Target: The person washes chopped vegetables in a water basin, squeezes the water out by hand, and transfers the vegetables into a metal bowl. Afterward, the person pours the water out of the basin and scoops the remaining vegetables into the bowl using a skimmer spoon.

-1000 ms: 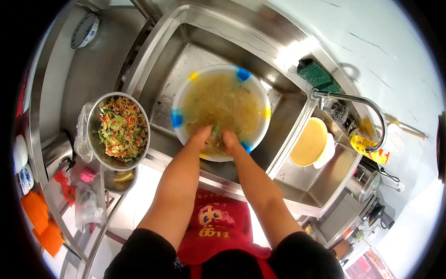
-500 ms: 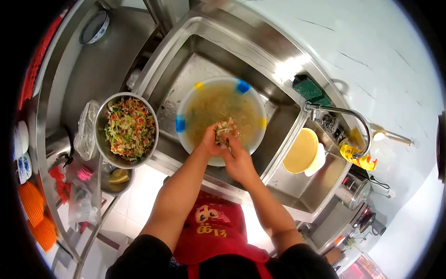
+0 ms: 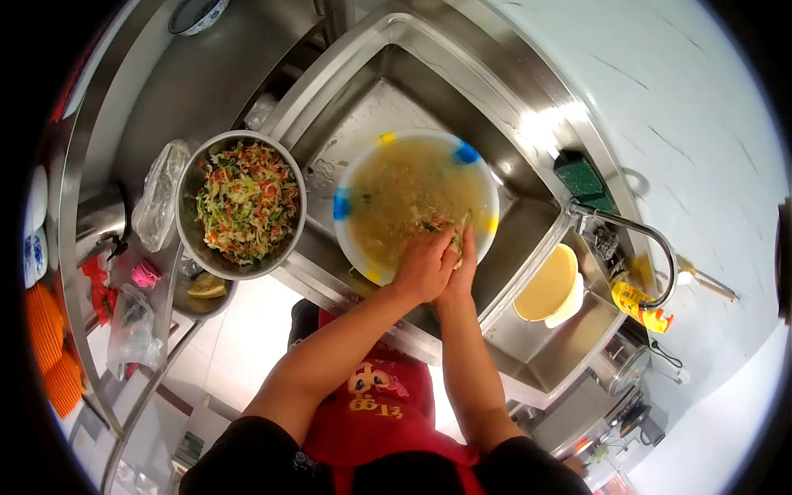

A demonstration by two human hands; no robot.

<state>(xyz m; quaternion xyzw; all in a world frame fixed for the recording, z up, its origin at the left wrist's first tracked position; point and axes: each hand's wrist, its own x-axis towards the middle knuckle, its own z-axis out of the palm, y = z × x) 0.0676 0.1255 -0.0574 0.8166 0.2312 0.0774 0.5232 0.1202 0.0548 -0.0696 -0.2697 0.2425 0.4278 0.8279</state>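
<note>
A white basin with blue and yellow patches on its rim stands in the steel sink, filled with cloudy yellowish water with shreds in it. Over its near right part, my left hand and my right hand press together. Between them is a clump of shredded vegetables, with pale and green bits showing at the fingers. My palms are hidden. Left of the sink, a steel bowl holds a heap of chopped vegetables in green, white and orange.
A curved faucet rises at the right, over the smaller sink with a yellow tub. Near it are a green scouring pad and a yellow bottle. A plastic bag lies beside the steel bowl.
My hands have moved right over the basin and turned, going from cupped around the vegetable clump to pressed together on it. The whole view has shifted slightly.
</note>
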